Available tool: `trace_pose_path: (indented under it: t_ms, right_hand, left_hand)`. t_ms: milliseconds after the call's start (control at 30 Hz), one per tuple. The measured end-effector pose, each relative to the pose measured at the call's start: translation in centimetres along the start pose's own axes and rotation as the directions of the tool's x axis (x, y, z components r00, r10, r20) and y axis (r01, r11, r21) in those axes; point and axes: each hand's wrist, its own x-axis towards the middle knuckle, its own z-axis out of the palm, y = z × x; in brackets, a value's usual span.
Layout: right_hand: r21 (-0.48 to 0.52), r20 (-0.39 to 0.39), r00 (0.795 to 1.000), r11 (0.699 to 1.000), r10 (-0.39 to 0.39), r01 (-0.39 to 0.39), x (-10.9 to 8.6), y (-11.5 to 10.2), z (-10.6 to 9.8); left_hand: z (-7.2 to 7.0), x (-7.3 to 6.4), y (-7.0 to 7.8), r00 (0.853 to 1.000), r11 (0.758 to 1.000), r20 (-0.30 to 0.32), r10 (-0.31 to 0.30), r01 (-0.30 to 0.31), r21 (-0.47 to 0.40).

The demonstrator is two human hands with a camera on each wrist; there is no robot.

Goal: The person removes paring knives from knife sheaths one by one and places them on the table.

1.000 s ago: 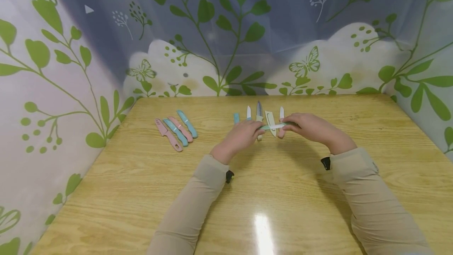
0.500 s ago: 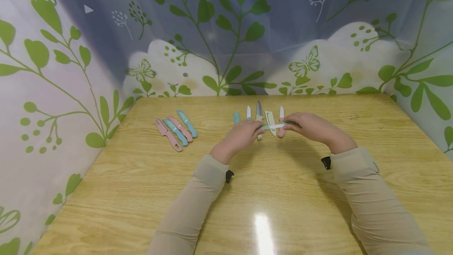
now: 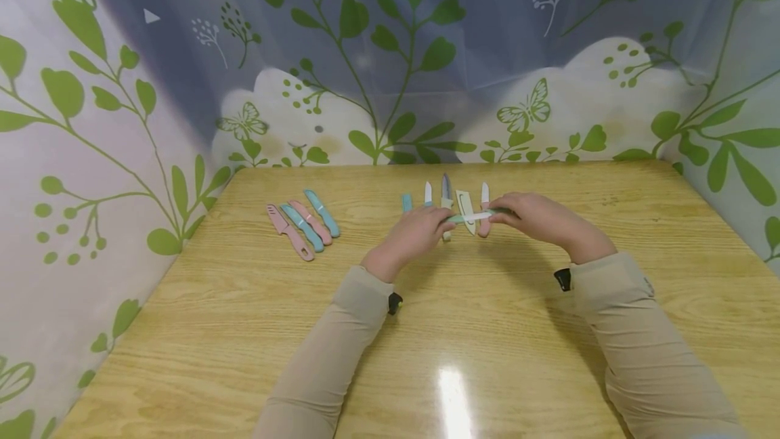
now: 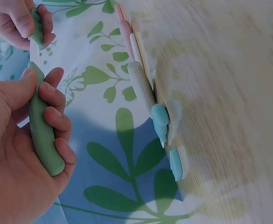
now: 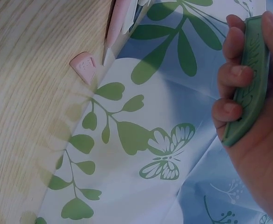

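Observation:
My left hand grips the green handle of a knife, fingers curled round it and thumb along its top. The knife's white blade points right, toward my right hand. That hand holds a green blade sheath with raised lettering, its fingers curled over one side. A stretch of blade shows between handle and sheath; its tip is hidden at the sheath. Behind and below the hands lie a pink-handled knife, a cream sheath and a cream-handled knife with a dark blade.
A white-bladed knife and a blue sheath lie partly behind the left hand. In the right wrist view a small pink sheath rests on the wooden table. Several sheathed pink and blue knives lie at the left.
The right hand, with the green sheath, has shifted very slightly up and to the right. The left hand and the knives on the table stay where they were.

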Motion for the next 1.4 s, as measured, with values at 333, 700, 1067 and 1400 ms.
trace_pose_path:
  t_ms: [333,700,1067,1400]
  right_hand:
    - [0.007,-0.007,1.000,1.000,-0.006,0.006,0.0,0.3,-0.2]
    - [-0.001,0.004,1.000,1.000,0.008,-0.008,0.0,0.5,-0.3]
    - [0.007,0.015,0.999,0.999,0.038,-0.038,0.0,0.9,-0.4]
    - [0.025,0.024,0.997,0.997,0.073,-0.074,-0.2,1.8,-0.8]
  left_hand:
    - [0.1,0.0,-0.3,1.000,1.000,-0.008,0.009,-0.009,-0.017]
    - [0.0,-0.1,-0.3,1.000,1.000,-0.005,0.010,-0.010,-0.014]
    - [0.2,-0.1,-0.5,1.000,1.000,-0.019,0.005,-0.005,-0.008]
    - [-0.1,-0.1,-0.7,1.000,1.000,-0.019,-0.006,0.005,-0.031]
